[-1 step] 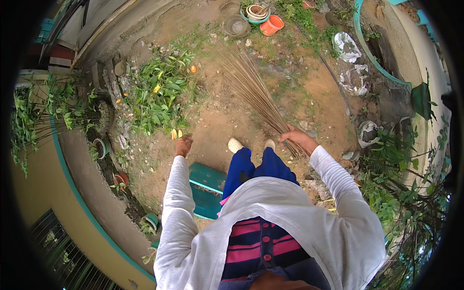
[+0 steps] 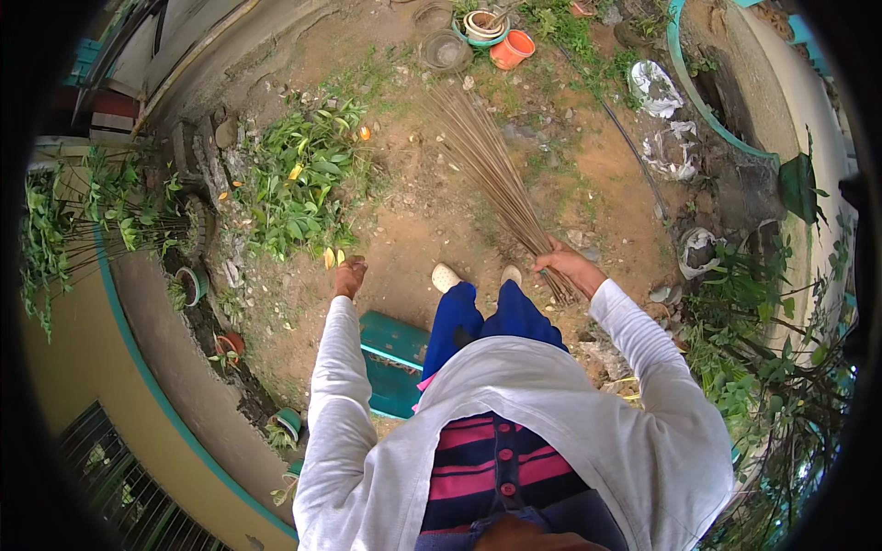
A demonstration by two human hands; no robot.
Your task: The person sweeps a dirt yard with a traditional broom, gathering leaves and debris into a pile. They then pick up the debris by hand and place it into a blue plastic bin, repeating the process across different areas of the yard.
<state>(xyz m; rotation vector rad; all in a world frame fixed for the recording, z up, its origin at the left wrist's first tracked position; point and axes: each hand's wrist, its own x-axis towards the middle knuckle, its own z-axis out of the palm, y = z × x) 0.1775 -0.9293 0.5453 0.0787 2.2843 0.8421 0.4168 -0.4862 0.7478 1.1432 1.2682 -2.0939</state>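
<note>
My right hand (image 2: 570, 265) is wrapped round the bound end of a stick broom (image 2: 496, 174), a bundle of long thin brown sticks. Its sticks fan out away from me over the bare soil. Out to the left is my left hand (image 2: 349, 275), its fingers curled; whatever they may hold is hidden. Two yellow leaves (image 2: 334, 257) show just beyond that hand, and I cannot tell whether they touch it. A teal dustpan (image 2: 395, 338) with some brown debris in it lies left of my legs, near my left forearm.
A heap of green leaves (image 2: 308, 179) lies ahead on the left. Stacked pots and an orange bucket (image 2: 512, 50) stand at the far side. White sacks (image 2: 656, 89) and a dark hose (image 2: 620, 129) lie to the right. Potted plants line the left wall.
The broom's far tips have swung slightly to the right, while my right hand keeps its grip. My left hand and the dustpan stay about where they were.
</note>
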